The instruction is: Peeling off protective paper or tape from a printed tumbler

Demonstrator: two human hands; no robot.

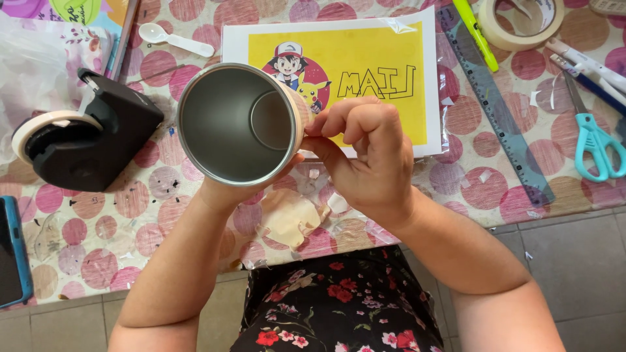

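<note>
both hands meet mid-frame — left hand [225, 189] grips the steel cup [238, 124] from below, right hand [368, 156] pinches its outer wall; cup tilted — shiny, empty inside.

Your left hand [218, 189] sits almost wholly behind the steel cup [238, 124], so you cannot see how its fingers wrap the wall. Your right hand [368, 153] covers the cup's outer side where its fingers [339, 114] pinch, and also hides the lower middle of the yellow printed sheet [339, 72]. The phone [13, 251] is cut by the left edge, the tape roll [521, 26] by the top edge, and the scissors [596, 140] run off the right edge. The cream scrap [290, 218] on the surface is too shapeless to identify.
</note>
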